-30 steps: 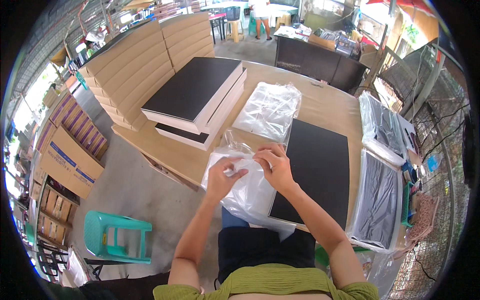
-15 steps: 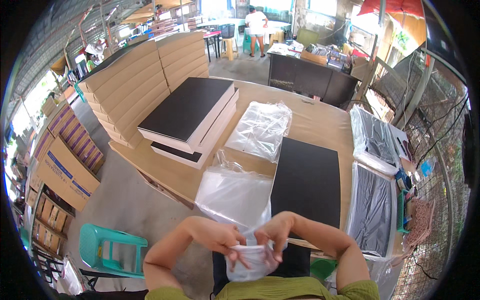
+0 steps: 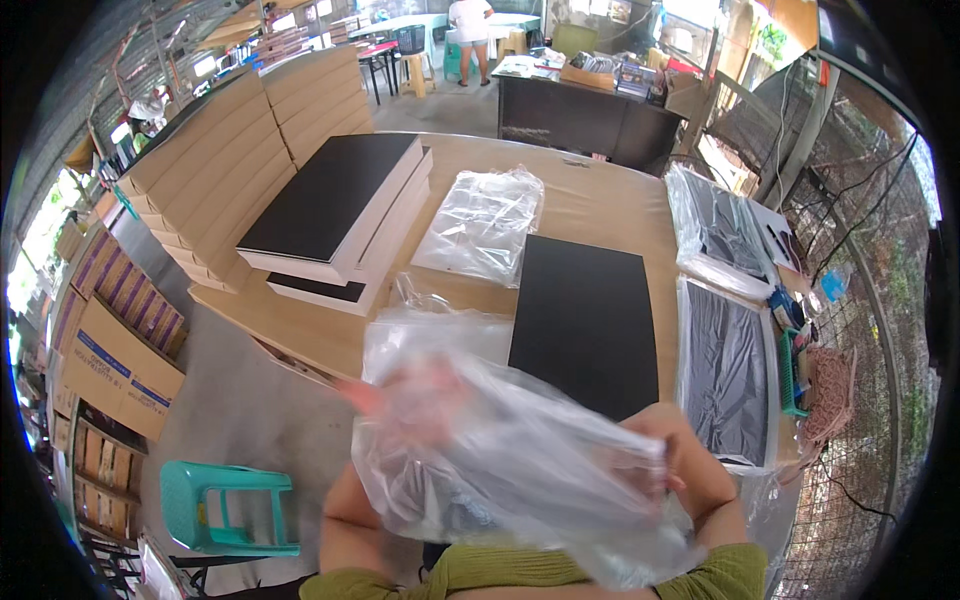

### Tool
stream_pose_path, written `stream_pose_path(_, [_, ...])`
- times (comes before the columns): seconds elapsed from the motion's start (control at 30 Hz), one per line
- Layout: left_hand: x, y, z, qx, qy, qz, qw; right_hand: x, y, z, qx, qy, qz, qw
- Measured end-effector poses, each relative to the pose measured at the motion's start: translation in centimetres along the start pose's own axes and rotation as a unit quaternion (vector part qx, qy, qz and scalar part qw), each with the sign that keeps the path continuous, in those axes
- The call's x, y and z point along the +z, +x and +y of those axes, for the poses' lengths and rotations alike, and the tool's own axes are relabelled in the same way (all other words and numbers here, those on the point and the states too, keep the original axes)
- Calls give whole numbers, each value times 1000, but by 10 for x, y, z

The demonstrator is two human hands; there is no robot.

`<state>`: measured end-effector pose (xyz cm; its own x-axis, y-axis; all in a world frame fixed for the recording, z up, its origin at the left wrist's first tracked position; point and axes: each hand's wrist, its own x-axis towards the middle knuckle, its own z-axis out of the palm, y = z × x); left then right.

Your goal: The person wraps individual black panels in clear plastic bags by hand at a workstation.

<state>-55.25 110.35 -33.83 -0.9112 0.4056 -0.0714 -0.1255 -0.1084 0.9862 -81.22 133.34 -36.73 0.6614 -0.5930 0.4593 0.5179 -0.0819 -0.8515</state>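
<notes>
A clear plastic bag is stretched between my hands, low in front of me. My right hand is closed on one end of it, at the right. At the other end my left hand shows blurred through or behind the film; its fingers are smeared by motion. Beneath and beyond it, a pile of clear plastic bags lies on the table, partly covered. Beside that pile lies a flat black board, its near end behind the bag and my right arm.
The brown table also carries another pile of plastic bags, thick black-topped stacks and plastic-wrapped black boards. Tall stacks of brown boxes stand at left. A green stool is on the floor; a person stands far off.
The bag, bunched between both hands before, is now spread out wide. My left hand has moved left and up, my right hand to the right. The view has shifted slightly.
</notes>
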Motion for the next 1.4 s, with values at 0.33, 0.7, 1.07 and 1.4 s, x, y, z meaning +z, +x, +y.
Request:
stream_pose_path(0.33, [18,4,-71,256,-407,246,842,49,-54,55,4,203,249,947])
stream_pose_path(0.7, [-19,19,-43,382,-470,41,795,51,-32,62,64,150,177,971])
stream_pose_path(1.07, [-6,-3,-55,187,-325,187,908,63,-49,23,-217,73,402,886])
stream_pose_path(1.4, [51,68,-85,47,155,665,729,92,-86,56,122,-320,805,484])
